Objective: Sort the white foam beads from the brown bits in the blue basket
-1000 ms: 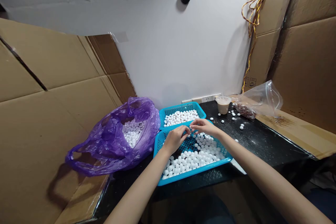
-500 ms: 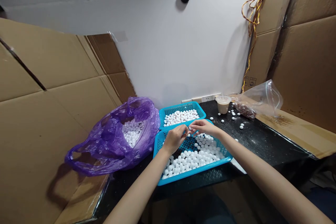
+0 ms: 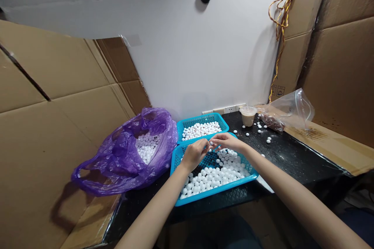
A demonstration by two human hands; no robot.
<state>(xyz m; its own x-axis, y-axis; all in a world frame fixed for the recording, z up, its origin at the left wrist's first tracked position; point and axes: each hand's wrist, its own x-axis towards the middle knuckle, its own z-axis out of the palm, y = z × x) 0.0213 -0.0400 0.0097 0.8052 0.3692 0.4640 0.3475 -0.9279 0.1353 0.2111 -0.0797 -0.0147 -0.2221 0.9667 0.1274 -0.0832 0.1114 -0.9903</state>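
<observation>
Your left hand (image 3: 195, 155) and right hand (image 3: 226, 142) are curled over the front blue basket (image 3: 217, 189), fingertips pinched close together; can't tell if anything's held between them. That basket holds white balls (image 3: 212, 177), with mesh showing under your hands. The back blue basket (image 3: 201, 118) just behind it holds more. The purple bag (image 3: 122, 159) on your left is open, balls inside. Loose balls (image 3: 258, 126) lie on the black table (image 3: 295, 159) near a cup (image 3: 248, 116).
</observation>
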